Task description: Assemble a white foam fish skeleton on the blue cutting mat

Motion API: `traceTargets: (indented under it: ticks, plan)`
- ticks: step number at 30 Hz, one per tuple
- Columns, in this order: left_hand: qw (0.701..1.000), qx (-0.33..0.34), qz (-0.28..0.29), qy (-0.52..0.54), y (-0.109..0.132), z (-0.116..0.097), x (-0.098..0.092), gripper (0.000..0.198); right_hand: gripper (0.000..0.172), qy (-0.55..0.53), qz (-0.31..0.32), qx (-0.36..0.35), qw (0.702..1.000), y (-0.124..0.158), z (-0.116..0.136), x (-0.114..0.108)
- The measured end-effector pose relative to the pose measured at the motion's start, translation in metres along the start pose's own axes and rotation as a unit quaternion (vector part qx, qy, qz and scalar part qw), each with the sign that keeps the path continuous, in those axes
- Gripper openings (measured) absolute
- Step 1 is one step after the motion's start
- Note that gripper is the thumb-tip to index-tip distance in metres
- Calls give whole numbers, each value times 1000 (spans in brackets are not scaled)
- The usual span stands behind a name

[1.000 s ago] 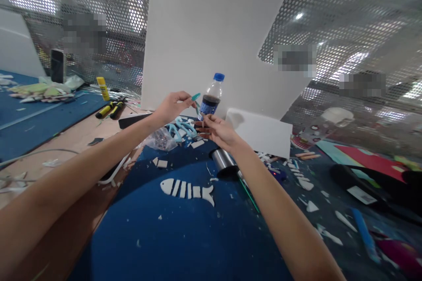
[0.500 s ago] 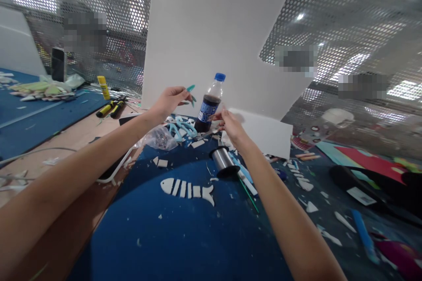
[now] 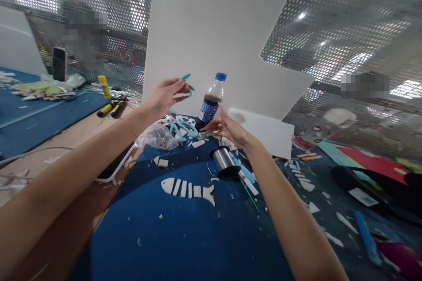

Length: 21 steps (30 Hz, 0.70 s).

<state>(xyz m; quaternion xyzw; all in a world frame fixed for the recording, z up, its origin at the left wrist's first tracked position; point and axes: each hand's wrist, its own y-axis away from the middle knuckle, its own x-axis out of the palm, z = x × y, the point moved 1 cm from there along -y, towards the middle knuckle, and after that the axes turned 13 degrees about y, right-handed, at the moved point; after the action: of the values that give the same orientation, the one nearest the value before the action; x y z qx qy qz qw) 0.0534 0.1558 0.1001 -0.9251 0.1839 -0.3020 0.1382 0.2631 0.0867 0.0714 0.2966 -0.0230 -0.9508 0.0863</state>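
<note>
The left hand (image 3: 165,95), part-curled with something teal (image 3: 186,77) at its tips, and half-open right hand (image 3: 234,131) have drawn apart around the bottle (image 3: 207,110), any hold unclear, so the fish (image 3: 197,191) lies untouched on the counter (image 3: 171,241).

the left hand (image 3: 168,92) has long teal nails (image 3: 186,77), both forearms (image 3: 108,147) bare.

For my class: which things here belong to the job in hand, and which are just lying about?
Probably the job:
fish-shaped row of white pieces
spool, near the right hand

Probably lying about:
drink bottle, though close to that hand
glue stick
yellow-handled tools
upright phone
</note>
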Motion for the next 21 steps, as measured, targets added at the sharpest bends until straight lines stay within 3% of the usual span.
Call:
traceTargets:
  ticks: [2,6,11,17,21]
  plan:
    - [1000,3,-4,7,0,-2,0,25,76,24,34,6,999,2,0,-3]
    - [1000,10,-11,20,0,-5,2,26,48,95,110,-2,989,7,3,-8]
    - [999,13,-21,32,2,-9,5,29,27,126,200,-43,971,12,13,0]
    - [994,-51,20,98,1,-13,1,24,18,65,186,-74,978,10,9,7]
    - [992,-60,39,108,-1,-15,-2,25,19,28,169,-72,983,10,6,7]
